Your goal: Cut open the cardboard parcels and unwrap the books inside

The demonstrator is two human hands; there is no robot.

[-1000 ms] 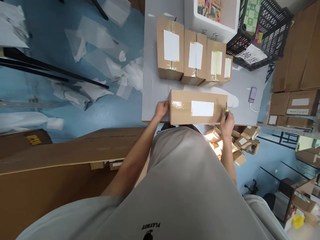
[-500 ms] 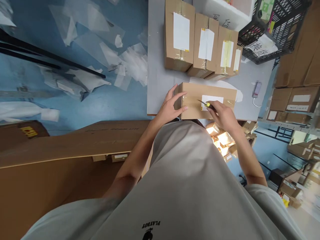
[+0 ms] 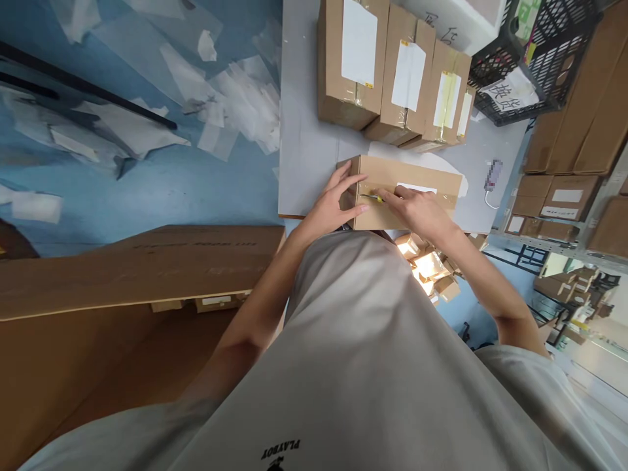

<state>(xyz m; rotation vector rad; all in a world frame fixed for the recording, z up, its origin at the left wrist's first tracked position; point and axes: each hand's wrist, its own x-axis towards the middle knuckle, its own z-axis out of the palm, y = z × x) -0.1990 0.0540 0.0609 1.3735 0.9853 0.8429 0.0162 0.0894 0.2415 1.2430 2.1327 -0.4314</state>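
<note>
A cardboard box [image 3: 412, 171] with a white label lies on the grey table near its front edge, close to my body. My left hand [image 3: 333, 199] grips the box's left end, thumb and fingers spread over its edges. In my right hand [image 3: 417, 209] is a utility knife [image 3: 379, 199] with a yellow part near the blade. The blade points left and lies at the box's top along the tape, close to the left end. The fingers hide most of the knife's handle, and the hand covers part of the label.
Several taped, labelled boxes [image 3: 350, 65] stand in a row behind. Beyond them are a white foam box [image 3: 461, 29] and a black plastic crate [image 3: 549, 72]. Scraps of paper [image 3: 250, 98] litter the blue floor at left. A large open carton [image 3: 122, 275] stands at lower left.
My right hand has moved left along the box with the knife, from beside the label to near the left end. The blade is now down at the box's top. My left hand has stayed on the box.
</note>
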